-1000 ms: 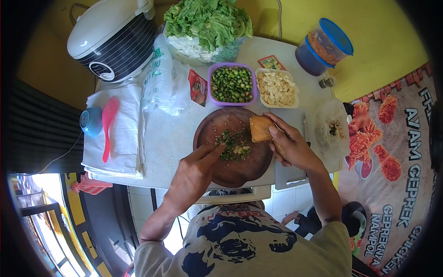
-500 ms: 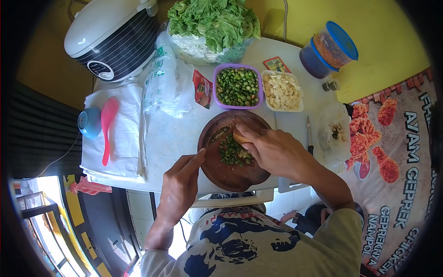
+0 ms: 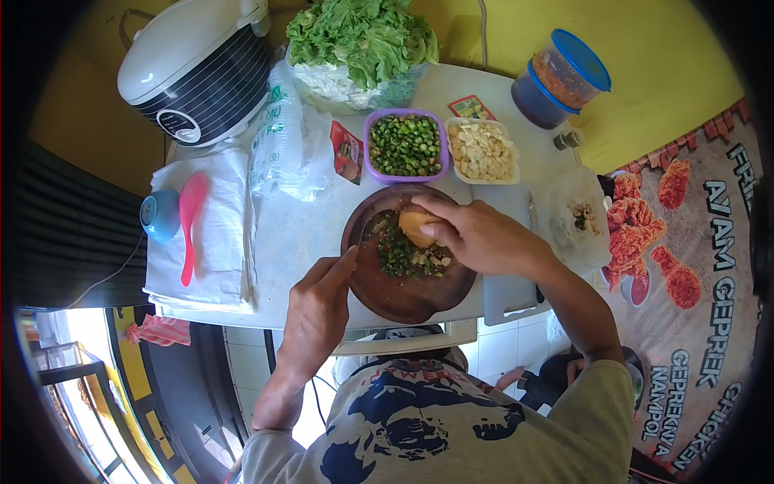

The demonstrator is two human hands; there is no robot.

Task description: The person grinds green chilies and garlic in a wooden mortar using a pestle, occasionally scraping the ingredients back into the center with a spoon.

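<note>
A round brown wooden mortar (image 3: 372, 295) sits at the table's front edge with chopped green chillies (image 3: 397, 256) and pale crushed bits in it. My right hand (image 3: 492, 239) is closed around a light wooden pestle (image 3: 417, 228), whose rounded end rests at the chillies. At the mortar's left rim, my left hand (image 3: 319, 302) pinches what looks like a thin metal spoon (image 3: 364, 234); its far end reaches into the bowl and is hard to make out. Behind the mortar stand a purple tub of cut green chillies (image 3: 405, 145) and a white tub of peeled garlic (image 3: 482, 150).
A rice cooker (image 3: 201, 77), plastic cups (image 3: 278, 137) and a tub of lettuce (image 3: 359, 40) line the back. On the left, a pink rice spoon (image 3: 190, 226) and blue bowl (image 3: 160, 216) lie on white paper. Blue-lidded containers (image 3: 560, 81) and a cutting board (image 3: 504, 294) are at right.
The pestle has tipped, showing more of its side, and my right hand has shifted slightly. The chillies are spread differently in the mortar. My left hand stays at the rim; the whole view has shifted a little.
</note>
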